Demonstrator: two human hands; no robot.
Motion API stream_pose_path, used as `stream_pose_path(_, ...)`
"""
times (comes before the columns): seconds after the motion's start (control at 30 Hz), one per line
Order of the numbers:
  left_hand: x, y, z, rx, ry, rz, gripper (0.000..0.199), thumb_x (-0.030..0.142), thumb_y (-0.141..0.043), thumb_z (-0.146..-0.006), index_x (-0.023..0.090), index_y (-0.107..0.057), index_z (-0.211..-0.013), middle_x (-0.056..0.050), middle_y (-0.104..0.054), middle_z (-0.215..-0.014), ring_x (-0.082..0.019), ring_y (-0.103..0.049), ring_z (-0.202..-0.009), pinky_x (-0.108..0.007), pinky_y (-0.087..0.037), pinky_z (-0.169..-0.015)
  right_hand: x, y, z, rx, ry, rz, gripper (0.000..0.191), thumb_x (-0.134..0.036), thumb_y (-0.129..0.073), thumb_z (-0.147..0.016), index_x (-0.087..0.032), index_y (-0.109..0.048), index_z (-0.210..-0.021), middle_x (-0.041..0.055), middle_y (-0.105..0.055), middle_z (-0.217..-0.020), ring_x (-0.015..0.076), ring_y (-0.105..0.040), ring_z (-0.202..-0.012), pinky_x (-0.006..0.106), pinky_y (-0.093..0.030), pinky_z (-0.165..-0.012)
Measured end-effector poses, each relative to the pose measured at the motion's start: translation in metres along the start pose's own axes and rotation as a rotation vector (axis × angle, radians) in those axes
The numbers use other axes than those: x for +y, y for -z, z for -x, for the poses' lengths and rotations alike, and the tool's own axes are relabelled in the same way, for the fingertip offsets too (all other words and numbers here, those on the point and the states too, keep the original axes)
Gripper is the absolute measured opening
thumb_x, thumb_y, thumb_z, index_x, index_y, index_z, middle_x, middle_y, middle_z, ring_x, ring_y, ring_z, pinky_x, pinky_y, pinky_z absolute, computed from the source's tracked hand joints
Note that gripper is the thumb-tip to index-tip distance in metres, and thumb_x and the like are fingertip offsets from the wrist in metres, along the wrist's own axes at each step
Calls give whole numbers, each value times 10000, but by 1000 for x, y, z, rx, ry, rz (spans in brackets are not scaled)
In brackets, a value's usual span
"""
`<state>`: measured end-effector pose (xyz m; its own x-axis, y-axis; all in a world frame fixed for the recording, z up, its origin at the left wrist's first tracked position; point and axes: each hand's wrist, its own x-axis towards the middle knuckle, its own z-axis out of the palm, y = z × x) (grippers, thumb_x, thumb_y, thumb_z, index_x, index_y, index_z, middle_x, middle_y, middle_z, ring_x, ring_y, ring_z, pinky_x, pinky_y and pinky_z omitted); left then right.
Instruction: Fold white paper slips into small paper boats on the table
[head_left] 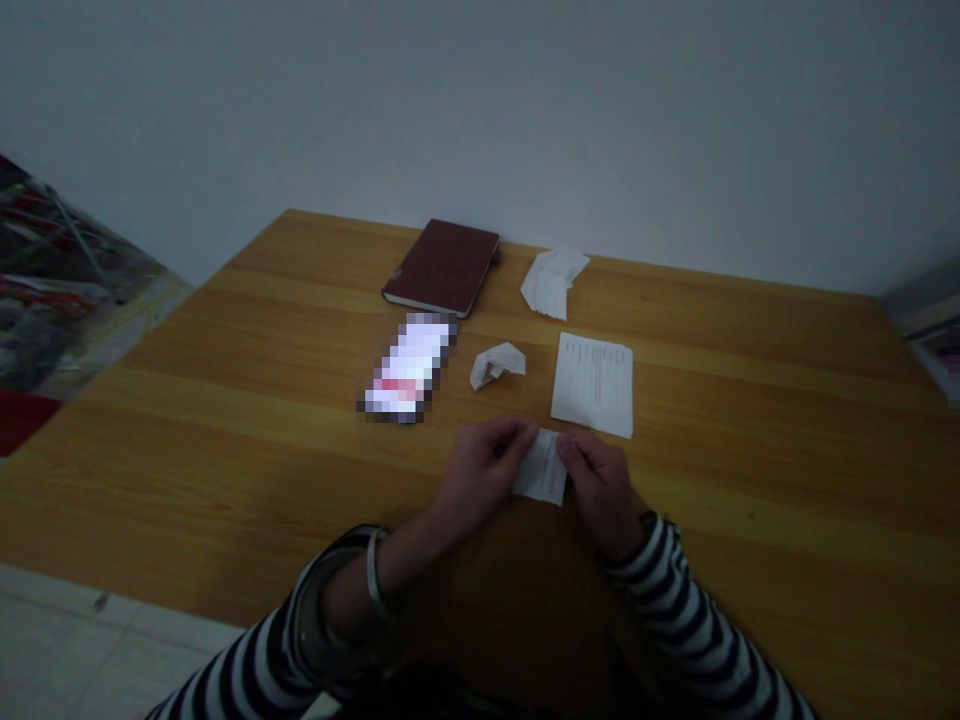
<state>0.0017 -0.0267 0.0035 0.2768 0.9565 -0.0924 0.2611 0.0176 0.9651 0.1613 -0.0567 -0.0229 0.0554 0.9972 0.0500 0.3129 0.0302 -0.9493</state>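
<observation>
Between my two hands is a small white slip of printed paper (541, 468), held above the wooden table. My left hand (484, 462) pinches its upper left corner between thumb and fingers. On the other side, my right hand (598, 480) grips the upper right edge, thumb on top. Just beyond my hands lies a crumpled, folded piece of paper (501, 362). A flat stack of printed paper sheets (594, 385) rests beyond my right hand. Farther back is a fanned, folded bunch of printed paper (553, 283).
A dark red notebook (444, 265) lies near the back of the wooden table (225, 400). In front of it is a phone (411, 368) with a lit, blurred screen. A pale wall (525, 120) stands behind. Clutter in plastic wrapping (52, 270) is on the far left.
</observation>
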Motion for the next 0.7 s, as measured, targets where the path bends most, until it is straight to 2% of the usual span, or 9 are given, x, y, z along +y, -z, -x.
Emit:
stream_pose_path(0.13,1,-2,0,34,29,73,242,340,-598,-885,139,-699,-795,-33,-668,-715,-144,-564,-647,-239,-426,-573,0,6,-6,-57,10,17,374,-412,-493,-943,-185,-546,-650,-30,-460,-569,122,-425,-542,245,-342,-501)
stream_pose_path(0.2,2,-4,0,4,58,176,224,343,-635,-863,137,-722,-847,-48,-705,-760,-161,-612,-699,-249,-471,-619,-2,7,-5,24,24,45,349,-401,-501,-944,-180,-592,-690,-25,-492,-579,122,-450,-543,240,-352,-494)
stream_pose_path(0.3,3,-6,0,-137,131,412,261,326,-684,-835,124,-727,-994,-82,-751,-868,-195,-678,-834,-287,-526,-746,-5,6,0,189,44,81,291,-372,-529,-938,-175,-673,-778,-12,-563,-604,122,-492,-536,238,-380,-489)
stream_pose_path(0.4,3,-6,0,-146,184,532,285,324,-698,-832,122,-730,-1030,-91,-765,-886,-198,-700,-851,-299,-538,-788,-5,1,4,223,57,37,225,-347,-600,-901,-183,-701,-1018,3,-640,-689,136,-552,-573,255,-453,-525)
stream_pose_path(0.5,3,-3,0,-128,208,550,282,318,-698,-835,129,-737,-1040,-91,-772,-901,-187,-707,-835,-289,-543,-783,-4,0,5,235,110,67,393,-315,-653,-868,-199,-623,-1242,-7,-625,-709,142,-547,-584,286,-485,-559)
stream_pose_path(0.57,3,-1,-1,-141,200,522,269,299,-696,-835,137,-742,-1045,-91,-774,-916,-185,-706,-835,-290,-547,-780,-5,2,3,266,194,145,365,-282,-656,-866,-208,-647,-1223,-7,-596,-719,143,-537,-601,303,-493,-587)
stream_pose_path(0.7,2,1,-2,-159,142,447,274,290,-676,-841,155,-744,-1069,-88,-775,-945,-205,-703,-871,-324,-553,-794,-5,7,-2,324,341,225,226,-218,-648,-860,-232,-725,-1072,44,-621,-906,167,-599,-748,351,-533,-693)
